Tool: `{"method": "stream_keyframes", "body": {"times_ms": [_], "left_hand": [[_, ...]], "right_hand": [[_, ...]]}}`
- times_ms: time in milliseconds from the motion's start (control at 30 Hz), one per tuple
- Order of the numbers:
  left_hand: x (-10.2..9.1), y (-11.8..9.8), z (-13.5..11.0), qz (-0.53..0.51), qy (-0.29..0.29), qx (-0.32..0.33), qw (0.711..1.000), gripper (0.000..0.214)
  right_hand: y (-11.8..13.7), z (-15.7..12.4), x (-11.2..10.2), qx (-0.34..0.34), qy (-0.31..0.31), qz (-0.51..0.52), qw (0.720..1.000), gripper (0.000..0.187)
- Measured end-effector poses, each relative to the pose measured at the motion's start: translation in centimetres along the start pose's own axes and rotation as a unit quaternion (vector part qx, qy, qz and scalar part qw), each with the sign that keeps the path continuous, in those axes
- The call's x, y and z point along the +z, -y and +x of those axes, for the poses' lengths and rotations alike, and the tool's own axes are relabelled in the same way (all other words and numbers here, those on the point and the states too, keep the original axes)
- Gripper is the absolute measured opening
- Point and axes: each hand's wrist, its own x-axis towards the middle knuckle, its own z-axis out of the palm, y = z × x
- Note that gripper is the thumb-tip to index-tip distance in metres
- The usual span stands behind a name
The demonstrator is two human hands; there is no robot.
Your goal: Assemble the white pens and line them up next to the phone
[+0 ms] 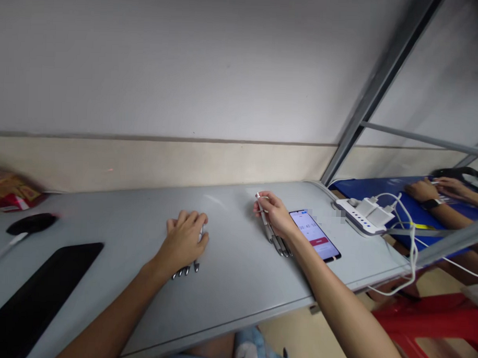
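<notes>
My left hand (185, 240) rests on the grey table (235, 283), fingers curled over a bunch of silver pens (185, 270) whose tips stick out below the palm. My right hand (275, 214) is closed round another bundle of silver pens (278, 244), held slanted with the tips toward me. Just right of that hand lies a phone (317, 236) with its screen lit, showing a timer and a red button.
A black flat pad (34, 297) lies at the near left, a black mouse-like object (31, 223) and a red packet (9, 192) behind it. A white power strip (363, 217) with cables sits at the right. Another person's hands (438, 190) work beyond the metal frame. A red stool (430, 324) stands below.
</notes>
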Motion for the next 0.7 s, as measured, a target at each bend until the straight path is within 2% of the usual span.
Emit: {"method": "stream_keyframes", "body": {"times_ms": [67,133,267,367,433,567,700], "left_hand": [[0.0,0.0,0.0,-0.001,0.000,-0.004,1.000,0.017],[0.0,-0.1,0.0,0.000,-0.001,-0.005,1.000,0.017],[-0.1,-0.2,-0.1,0.007,-0.002,-0.001,1.000,0.017],[0.0,-0.2,-0.1,0.008,-0.003,-0.001,1.000,0.017],[0.1,-0.2,-0.1,0.010,-0.005,-0.002,1.000,0.017],[0.1,-0.1,-0.1,0.010,-0.011,0.001,1.000,0.015],[-0.1,-0.2,-0.1,-0.014,-0.012,0.005,1.000,0.014]], "right_hand": [[-0.3,0.0,-0.2,-0.045,-0.040,-0.141,0.988,0.023],[-0.7,-0.1,-0.4,-0.070,-0.065,-0.276,0.956,0.021],[-1.3,0.0,-0.9,-0.042,-0.067,-0.443,0.893,0.019],[-1.7,0.2,-1.1,-0.017,-0.059,-0.494,0.867,0.019],[-1.8,0.4,-1.4,-0.010,-0.057,-0.508,0.859,0.019],[-1.9,0.6,-1.7,-0.010,-0.059,-0.504,0.861,0.019],[-1.6,0.6,-1.8,-0.028,-0.089,-0.486,0.869,0.021]]}}
